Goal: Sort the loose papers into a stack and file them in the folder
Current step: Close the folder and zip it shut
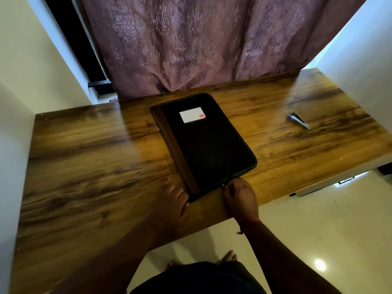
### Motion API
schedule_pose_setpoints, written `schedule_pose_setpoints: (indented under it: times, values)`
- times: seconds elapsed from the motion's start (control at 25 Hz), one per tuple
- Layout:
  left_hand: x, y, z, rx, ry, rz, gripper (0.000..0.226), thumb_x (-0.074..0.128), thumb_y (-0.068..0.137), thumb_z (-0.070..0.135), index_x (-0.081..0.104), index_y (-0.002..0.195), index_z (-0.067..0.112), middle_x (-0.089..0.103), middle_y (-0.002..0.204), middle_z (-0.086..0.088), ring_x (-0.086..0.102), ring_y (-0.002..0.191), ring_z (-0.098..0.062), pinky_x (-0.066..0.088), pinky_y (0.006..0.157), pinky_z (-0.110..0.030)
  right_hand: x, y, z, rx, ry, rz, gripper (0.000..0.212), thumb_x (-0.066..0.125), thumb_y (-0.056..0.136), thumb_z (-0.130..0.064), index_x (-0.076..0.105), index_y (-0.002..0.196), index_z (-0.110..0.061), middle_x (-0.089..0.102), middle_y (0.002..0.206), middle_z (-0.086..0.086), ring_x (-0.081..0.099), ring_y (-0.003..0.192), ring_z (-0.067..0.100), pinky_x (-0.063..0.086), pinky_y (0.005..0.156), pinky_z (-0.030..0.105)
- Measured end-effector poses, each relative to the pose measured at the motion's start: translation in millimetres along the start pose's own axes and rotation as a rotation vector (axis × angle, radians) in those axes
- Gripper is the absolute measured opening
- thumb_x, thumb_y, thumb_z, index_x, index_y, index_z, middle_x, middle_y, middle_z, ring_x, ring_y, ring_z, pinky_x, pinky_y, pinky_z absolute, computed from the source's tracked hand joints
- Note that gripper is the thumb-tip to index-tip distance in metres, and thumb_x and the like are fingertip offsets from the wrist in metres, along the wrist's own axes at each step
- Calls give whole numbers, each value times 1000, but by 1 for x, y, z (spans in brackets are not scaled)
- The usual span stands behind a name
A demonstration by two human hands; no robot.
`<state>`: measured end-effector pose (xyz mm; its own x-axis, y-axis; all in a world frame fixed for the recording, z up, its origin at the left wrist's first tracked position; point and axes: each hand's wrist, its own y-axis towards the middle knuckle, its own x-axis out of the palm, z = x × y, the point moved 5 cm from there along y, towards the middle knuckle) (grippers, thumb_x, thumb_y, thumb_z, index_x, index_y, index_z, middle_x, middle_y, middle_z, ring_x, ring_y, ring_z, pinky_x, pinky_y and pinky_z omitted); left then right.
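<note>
Feet: bare toes show on the pale floor below the desk's near edge, closest to the camera, just above a dark garment at the bottom of the view.
Right fingers: curled in at the near edge of the folder, thumb and forefinger closed on a small bright zip pull at that edge; whether the pull is fully pinched is hard to make out.
Right hand: the right hand sits knuckles up at the folder's near right corner, with a red thread round the wrist.
Left fingers: laid out flat and slightly spread on the desk, their tips pointing away from the camera, the thumb side touching the folder's near left corner.
Left hand: the left hand rests palm down against the spine side of the folder, holding nothing.
Folder: the black zip folder lies closed and flat in the middle of the desk, turned a little so its far end leans left; a brown strip runs along its left side and a white lined label with a small red mark sits near the far end.
Desk: wood-grain desk, walls on both sides.
Stapler: a small blue and silver stapler lies well apart to the right.
Curtain: a mauve patterned curtain hangs behind the desk's far edge.
</note>
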<state>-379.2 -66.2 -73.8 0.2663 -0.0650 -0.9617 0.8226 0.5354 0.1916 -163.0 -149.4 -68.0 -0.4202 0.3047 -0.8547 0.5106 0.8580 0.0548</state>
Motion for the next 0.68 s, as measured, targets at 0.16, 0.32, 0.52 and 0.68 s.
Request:
schedule_pose_setpoints:
  times: [0.16, 0.32, 0.52, 0.68]
  values:
    - [0, 1, 2, -7, 31, -3, 12, 52, 88, 29, 55, 82, 19, 53, 78, 1, 52, 79, -21, 35, 109, -54, -20, 21, 31, 84, 22, 37, 13, 62, 88, -24, 53, 79, -22, 54, 81, -5, 50, 80, 14, 44, 69, 31]
    - [0, 1, 2, -17, 66, -15, 12, 52, 87, 29, 56, 80, 21, 52, 77, 4, 50, 78, -18, 33, 110, -52, -37, 37, 57, 62, 17, 53, 16, 63, 88, -24, 50, 79, -23, 53, 79, -6, 51, 81, 17, 42, 68, 31]
    - [5, 4, 15, -139, 65, 16, 11, 50, 83, 28, 56, 78, 20, 50, 75, 2, 48, 76, -21, 38, 105, -51, -62, 72, 93, -42, -39, -61, 13, 63, 91, -28, 60, 84, -18, 59, 87, 0, 55, 85, 20, 43, 72, 30]
    - [1, 1, 14, -340, 52, 32, 14, 45, 76, 27, 54, 70, 18, 48, 70, -2, 49, 75, -27, 43, 95, -48, -58, 80, 93, -174, -80, -182, 17, 54, 95, -39, 61, 92, -23, 60, 95, -5, 54, 88, 12, 44, 76, 27]
